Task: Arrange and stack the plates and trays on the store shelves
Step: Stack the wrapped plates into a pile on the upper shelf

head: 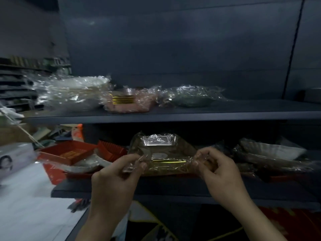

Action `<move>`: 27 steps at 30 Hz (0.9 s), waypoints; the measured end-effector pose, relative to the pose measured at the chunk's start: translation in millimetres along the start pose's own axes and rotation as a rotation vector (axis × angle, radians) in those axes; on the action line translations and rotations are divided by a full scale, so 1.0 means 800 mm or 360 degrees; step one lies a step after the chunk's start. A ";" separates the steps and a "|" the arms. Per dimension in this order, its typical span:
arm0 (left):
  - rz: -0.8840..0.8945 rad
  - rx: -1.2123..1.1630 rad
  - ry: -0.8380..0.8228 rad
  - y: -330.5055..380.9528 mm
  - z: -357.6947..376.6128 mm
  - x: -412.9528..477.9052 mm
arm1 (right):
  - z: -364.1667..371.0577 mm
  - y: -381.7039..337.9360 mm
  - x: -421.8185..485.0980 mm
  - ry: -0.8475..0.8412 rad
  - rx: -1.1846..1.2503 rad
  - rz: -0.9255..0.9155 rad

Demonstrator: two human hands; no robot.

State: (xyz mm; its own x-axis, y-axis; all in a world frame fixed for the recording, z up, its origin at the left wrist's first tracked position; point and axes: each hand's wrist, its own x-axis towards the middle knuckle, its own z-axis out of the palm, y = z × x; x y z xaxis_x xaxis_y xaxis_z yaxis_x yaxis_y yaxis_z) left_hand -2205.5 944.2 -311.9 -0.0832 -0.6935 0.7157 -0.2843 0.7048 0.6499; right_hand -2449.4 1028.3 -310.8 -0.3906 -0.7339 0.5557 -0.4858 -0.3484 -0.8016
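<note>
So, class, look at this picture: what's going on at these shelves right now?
A person holds a plastic-wrapped pack of brownish square trays at the dark lower shelf. The left hand and right hand pinch its wrap at either end. An open red rectangular tray sits to its left. On the dark upper shelf, three wrapped packs stand in a row: whitish plates, pink trays with gold edges and green plates.

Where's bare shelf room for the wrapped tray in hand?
Upper shelf: bare right of the green wrapped dish. Lower shelf: only the front strip, near the left hand and right hand. Crowded behind: red tray left, wrapped tray middle, wrapped plates right.
</note>
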 end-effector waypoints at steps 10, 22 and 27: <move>0.0001 0.0246 0.0342 0.060 -0.153 -0.011 | 0.076 -0.103 -0.005 -0.0255 0.0307 -0.0206; 0.0160 0.0349 0.0618 0.130 -0.274 0.004 | 0.119 -0.224 0.008 -0.0396 0.0515 -0.0407; 0.0257 0.0291 0.0629 0.157 -0.287 0.036 | 0.105 -0.265 0.032 -0.0315 0.0533 -0.0540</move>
State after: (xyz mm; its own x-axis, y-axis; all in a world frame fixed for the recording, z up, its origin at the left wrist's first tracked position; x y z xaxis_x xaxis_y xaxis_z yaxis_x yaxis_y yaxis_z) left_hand -2024.2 1047.0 -150.6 0.2200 -0.4419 0.8697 -0.4643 0.7366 0.4917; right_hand -2290.3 1034.6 -145.1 -0.0832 -0.6321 0.7704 -0.2699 -0.7299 -0.6280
